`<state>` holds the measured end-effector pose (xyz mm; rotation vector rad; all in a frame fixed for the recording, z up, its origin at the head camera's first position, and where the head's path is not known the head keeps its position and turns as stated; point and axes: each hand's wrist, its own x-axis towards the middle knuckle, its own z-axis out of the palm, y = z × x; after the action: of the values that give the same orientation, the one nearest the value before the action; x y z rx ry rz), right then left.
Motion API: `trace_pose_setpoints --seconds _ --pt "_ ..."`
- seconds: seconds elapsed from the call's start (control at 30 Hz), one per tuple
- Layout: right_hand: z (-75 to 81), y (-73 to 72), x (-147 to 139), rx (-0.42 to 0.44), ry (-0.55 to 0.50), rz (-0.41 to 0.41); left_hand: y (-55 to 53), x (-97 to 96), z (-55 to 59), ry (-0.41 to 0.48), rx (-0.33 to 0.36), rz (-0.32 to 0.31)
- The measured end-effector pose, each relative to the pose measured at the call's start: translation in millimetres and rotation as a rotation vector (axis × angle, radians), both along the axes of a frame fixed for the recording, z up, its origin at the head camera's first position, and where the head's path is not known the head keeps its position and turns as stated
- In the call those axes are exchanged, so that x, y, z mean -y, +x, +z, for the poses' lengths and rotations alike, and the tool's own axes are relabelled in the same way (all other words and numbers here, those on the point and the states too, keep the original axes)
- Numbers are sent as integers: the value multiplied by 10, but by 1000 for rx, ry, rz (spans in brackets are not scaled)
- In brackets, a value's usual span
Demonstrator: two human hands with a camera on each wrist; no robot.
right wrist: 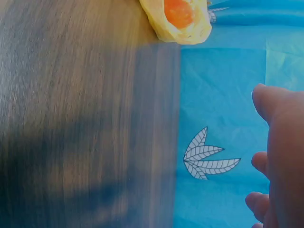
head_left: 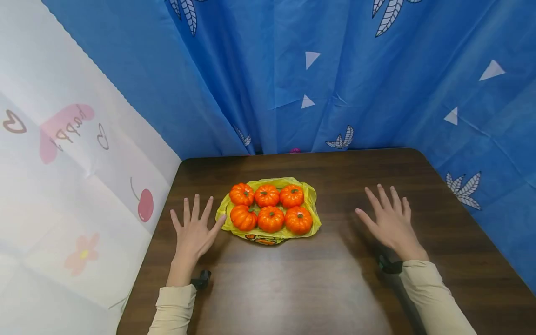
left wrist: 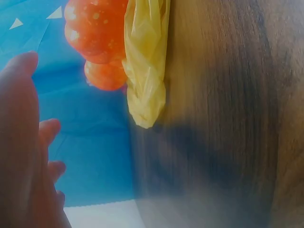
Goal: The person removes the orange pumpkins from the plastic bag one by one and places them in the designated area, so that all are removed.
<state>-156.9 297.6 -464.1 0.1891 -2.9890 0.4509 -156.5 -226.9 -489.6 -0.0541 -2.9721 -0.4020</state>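
Several small orange pumpkins (head_left: 270, 219) sit in two rows on a crumpled yellow plastic bag (head_left: 311, 200) on the table. My left hand (head_left: 193, 235) is spread just left of the bag, its thumb tip overlapping the bag's edge in the head view. Over the table to the right, my right hand (head_left: 392, 228) has its fingers spread and holds nothing. The left wrist view shows the bag's side (left wrist: 146, 71) and pumpkins (left wrist: 97, 31) beyond my left thumb. In the right wrist view, one pumpkin (right wrist: 179, 13) shows inside the bag's end.
The dark wooden table (head_left: 289, 288) has a blue curtain (head_left: 268, 93) behind it and along its right. A white printed sheet (head_left: 83, 186) hangs along the left side. A dark strap (head_left: 202, 280) is on the left wrist, another (head_left: 389, 265) on the right.
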Motion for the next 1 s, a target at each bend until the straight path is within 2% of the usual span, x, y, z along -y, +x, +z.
trace_pose_setpoints --seconds 0.37,0.53,0.8,1.0 --pt "-10 34 116 -46 -33 30 -21 -68 10 59 -3 -23" --pt "-3 18 200 -60 -63 37 -48 -94 -32 140 -30 -32" --pt "-25 -6 385 -40 -170 54 -123 -153 -153 296 -59 -54" --pt "-17 -29 538 -13 -221 76 -188 -234 -194 402 -33 -44"
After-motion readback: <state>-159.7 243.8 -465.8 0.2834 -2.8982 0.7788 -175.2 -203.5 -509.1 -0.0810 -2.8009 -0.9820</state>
